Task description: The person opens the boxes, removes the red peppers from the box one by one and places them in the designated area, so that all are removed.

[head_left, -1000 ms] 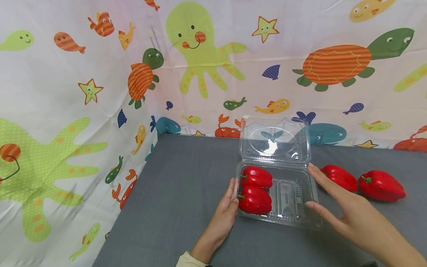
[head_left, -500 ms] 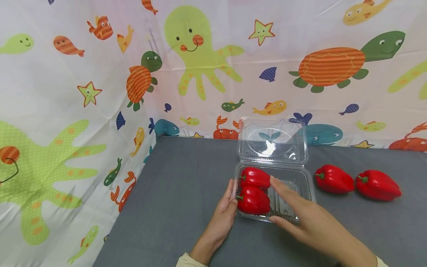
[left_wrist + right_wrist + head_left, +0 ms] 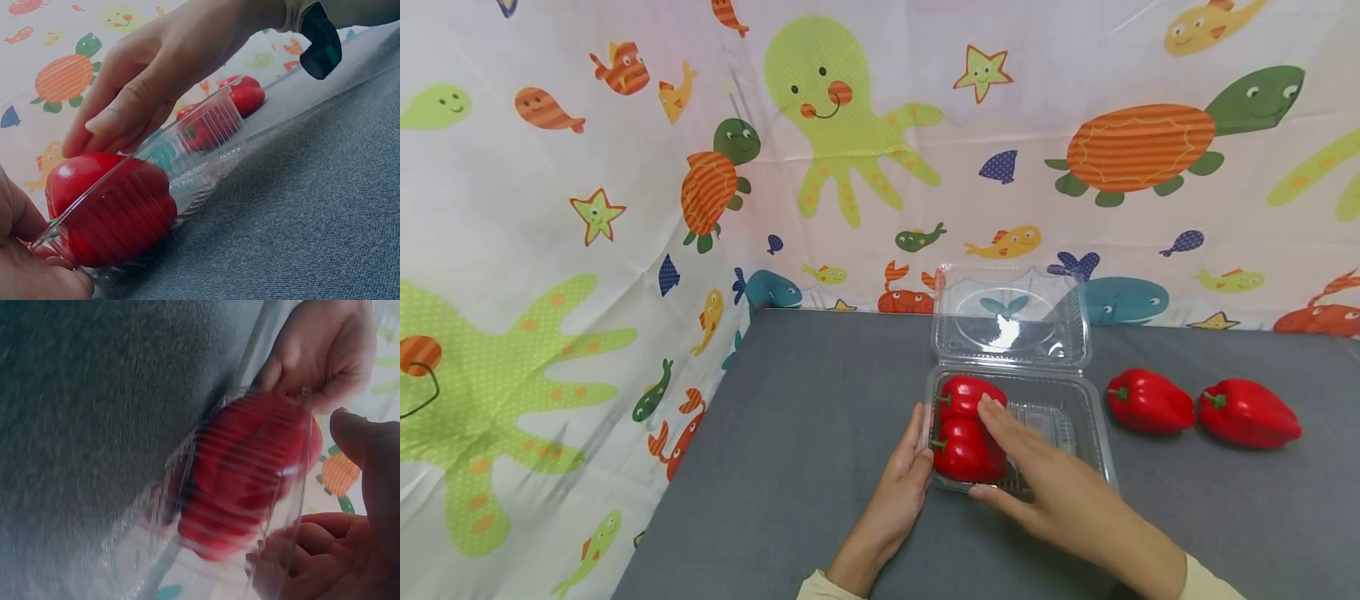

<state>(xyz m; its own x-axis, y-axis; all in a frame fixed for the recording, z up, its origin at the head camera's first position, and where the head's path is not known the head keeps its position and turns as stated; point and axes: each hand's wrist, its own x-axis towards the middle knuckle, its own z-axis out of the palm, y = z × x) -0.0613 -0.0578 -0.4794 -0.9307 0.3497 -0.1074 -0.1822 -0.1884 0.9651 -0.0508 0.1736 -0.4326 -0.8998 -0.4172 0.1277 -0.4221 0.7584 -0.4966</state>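
A clear plastic clamshell container [image 3: 1103, 433] lies with its lid [image 3: 962, 337] raised at the back. Two red bell peppers sit in its left side, a back one [image 3: 958, 393] and a front one [image 3: 964, 457], stems to the left. My left hand [image 3: 891, 487] holds the container's left edge; the left wrist view shows the rim between thumb and fingers [image 3: 25, 269]. Over the container reaches my right hand [image 3: 1060, 492], fingers extended, its fingertips overlapping the back pepper in the head view. In the right wrist view that hand [image 3: 337, 556] stands beside the peppers, thumb apart from the fingers.
Two more red bell peppers lie right of the container, a nearer one [image 3: 1150, 402] and a farther one [image 3: 1247, 414]. The grey table [image 3: 805, 400] meets a sea-animal printed cloth [image 3: 865, 250] at the back and left.
My right hand has moved left from the container's right edge to over the peppers inside. My left hand has stayed on the left edge. The view has shifted slightly.
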